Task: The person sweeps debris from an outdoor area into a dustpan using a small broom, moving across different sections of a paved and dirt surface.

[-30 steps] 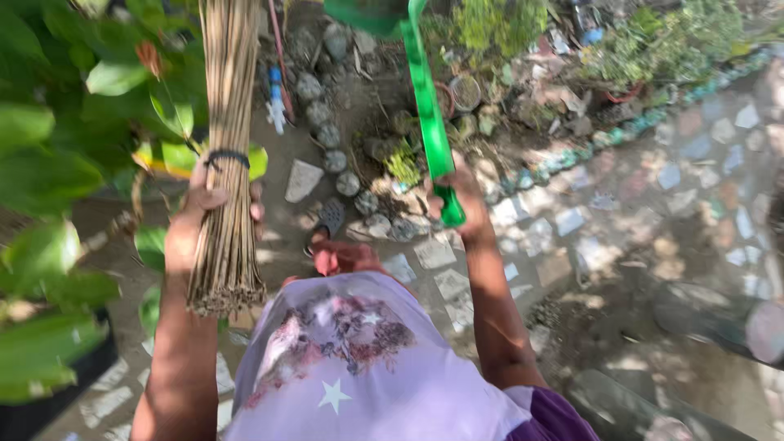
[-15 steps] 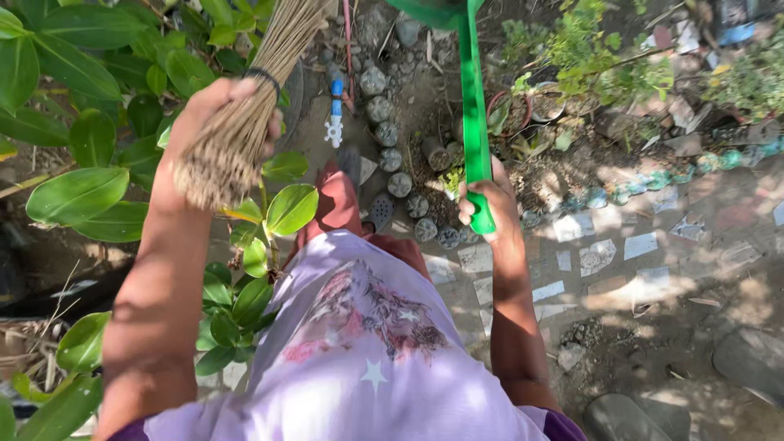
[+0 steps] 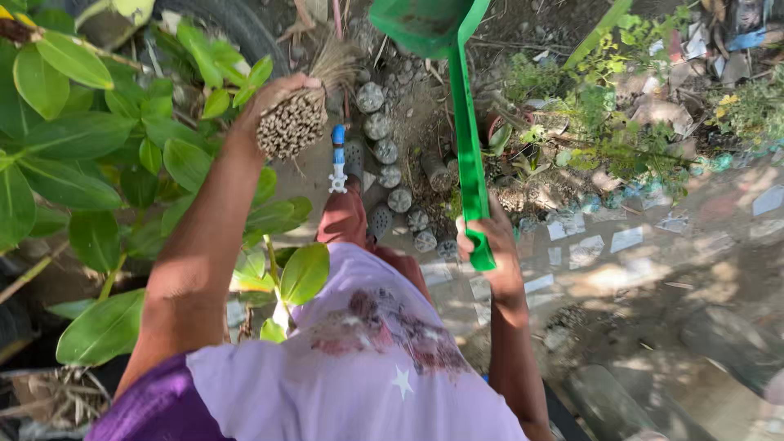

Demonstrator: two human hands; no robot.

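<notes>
The left hand point(image 3: 273, 102) is clenched around a bundle of thin, stiff, tan broom sticks point(image 3: 296, 121). The cut ends of the sticks face the camera as a tight cluster of small round dots, just at 4 o'clock of the knuckles, while the frayed sweeping tips fan out toward 1 o'clock over the dirt. The right hand point(image 3: 490, 245) is closed on the lower end of the long, smooth, bright green plastic handle point(image 3: 467, 139) of a dustpan. The handle runs up from the fist toward 12 o'clock to the green plastic scoop point(image 3: 416, 24), which sits at the top edge of the view, its hollow dusted with soil. The two hands are well apart, the stick bundle at 10 o'clock of the right fist.

Between them, a small blue and white plastic tap fitting point(image 3: 337, 159) stands upright, just at 5 o'clock of the stick ends. A curving row of round grey bottle bottoms set in the earth point(image 3: 392, 175) runs from 12 to 6 o'clock between the tap and the green handle. Broad glossy green leaves point(image 3: 73, 147) crowd the 9 o'clock side. At 3 o'clock lies a rough paved path with pale tile shards point(image 3: 629, 237) in dappled light. A lilac printed shirt point(image 3: 367, 359) fills the 6 o'clock foreground.
</notes>
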